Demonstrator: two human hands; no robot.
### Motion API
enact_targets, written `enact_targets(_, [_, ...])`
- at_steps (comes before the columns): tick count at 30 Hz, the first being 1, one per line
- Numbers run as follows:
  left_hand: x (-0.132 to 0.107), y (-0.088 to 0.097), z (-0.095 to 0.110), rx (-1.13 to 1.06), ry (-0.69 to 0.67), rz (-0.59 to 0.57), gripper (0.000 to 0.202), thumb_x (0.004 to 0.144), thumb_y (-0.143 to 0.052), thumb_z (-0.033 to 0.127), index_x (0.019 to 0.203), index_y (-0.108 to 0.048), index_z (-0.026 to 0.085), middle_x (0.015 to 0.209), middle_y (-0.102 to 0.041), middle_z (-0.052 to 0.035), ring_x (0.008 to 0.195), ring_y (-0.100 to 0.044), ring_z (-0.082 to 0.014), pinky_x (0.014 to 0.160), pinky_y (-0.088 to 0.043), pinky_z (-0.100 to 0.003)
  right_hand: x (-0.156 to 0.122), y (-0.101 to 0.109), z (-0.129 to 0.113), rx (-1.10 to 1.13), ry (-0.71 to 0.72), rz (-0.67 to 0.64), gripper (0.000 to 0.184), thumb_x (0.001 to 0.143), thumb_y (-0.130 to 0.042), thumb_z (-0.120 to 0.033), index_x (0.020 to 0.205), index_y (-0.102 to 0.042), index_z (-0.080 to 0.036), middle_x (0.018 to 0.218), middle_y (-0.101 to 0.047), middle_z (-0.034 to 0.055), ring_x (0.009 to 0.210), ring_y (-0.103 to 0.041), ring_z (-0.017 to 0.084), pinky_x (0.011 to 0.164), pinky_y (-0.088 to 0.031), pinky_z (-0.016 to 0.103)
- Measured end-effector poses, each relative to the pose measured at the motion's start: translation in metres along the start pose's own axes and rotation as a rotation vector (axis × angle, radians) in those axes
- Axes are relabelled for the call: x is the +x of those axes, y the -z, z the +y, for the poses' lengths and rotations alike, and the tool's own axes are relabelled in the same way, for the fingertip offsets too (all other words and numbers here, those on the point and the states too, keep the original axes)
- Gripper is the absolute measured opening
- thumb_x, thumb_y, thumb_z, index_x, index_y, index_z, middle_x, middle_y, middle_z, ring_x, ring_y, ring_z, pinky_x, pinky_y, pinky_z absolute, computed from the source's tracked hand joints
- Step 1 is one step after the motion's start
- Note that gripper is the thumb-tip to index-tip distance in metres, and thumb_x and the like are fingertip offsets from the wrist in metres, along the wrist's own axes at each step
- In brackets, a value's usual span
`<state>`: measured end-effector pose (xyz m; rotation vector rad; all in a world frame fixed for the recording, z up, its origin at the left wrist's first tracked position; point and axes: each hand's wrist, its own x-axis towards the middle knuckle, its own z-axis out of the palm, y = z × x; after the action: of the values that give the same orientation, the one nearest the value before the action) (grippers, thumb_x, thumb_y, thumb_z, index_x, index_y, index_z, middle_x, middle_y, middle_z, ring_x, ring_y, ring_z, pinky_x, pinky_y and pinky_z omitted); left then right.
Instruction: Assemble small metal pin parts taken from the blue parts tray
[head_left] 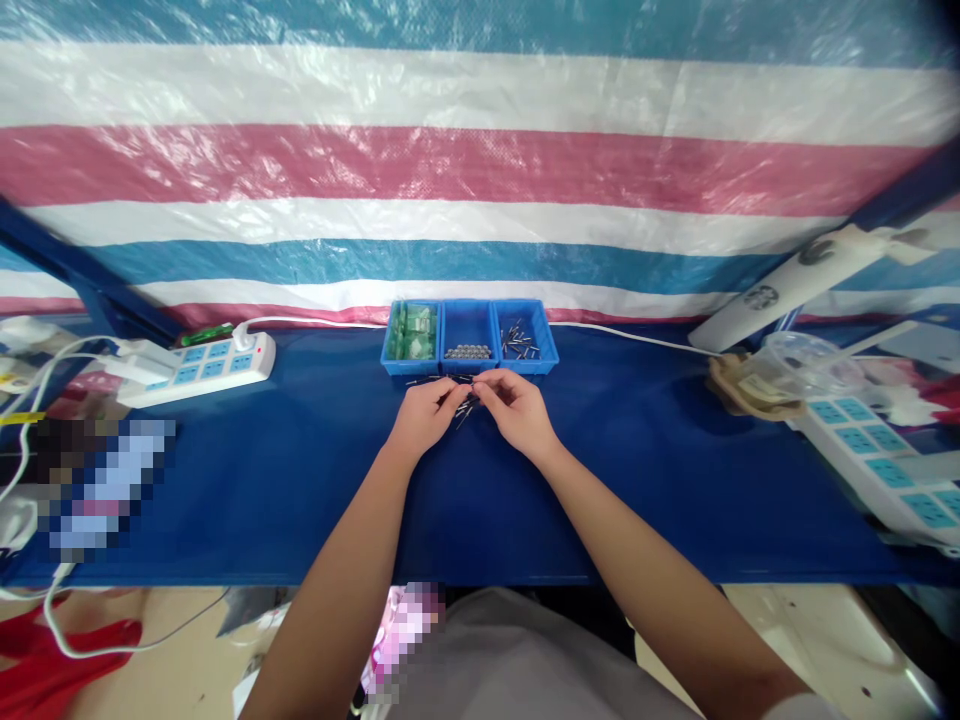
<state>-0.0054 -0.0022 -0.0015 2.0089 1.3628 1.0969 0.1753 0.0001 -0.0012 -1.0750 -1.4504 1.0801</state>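
My left hand (427,418) and my right hand (519,412) meet just in front of the blue bins, fingertips pinched close together. What sits between the fingertips is too small to make out. Beneath and around them on the table lie several thin, dark-and-silver metal pins (466,408). Behind the hands stand three joined bins: the left bin (388,362) has green, clear-wrapped contents. In the middle bin (469,325) small silver round pieces sit in rows near the front. More loose pins (519,342) are scattered inside the right bin (551,352).
On the left are a white power strip (255,368) and a blurred-out phone (112,490) on a cable. To the right stand a white tube (780,285), a clear plastic cup (799,365) and another power strip (862,450). Striped sheeting (480,165) hangs behind the blue table (637,480).
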Motion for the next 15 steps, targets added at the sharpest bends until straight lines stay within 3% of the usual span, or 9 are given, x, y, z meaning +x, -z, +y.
enact_targets(15, [0.0004,-0.0007,-0.0022,-0.046,0.030,0.017,0.035,0.100,-0.052,0.042,0.087,-0.073,0.018,0.064,-0.067,0.0013,0.060,-0.060,-0.0112,0.065,-0.046,-0.023,0.0003,0.0020,-0.0045,-0.094,-0.015,-0.013,0.029,0.086,-0.071,-0.048,0.095,-0.076,-0.021,0.091,-0.078,0.0060,0.078,-0.069,0.020,0.071,-0.054,0.033])
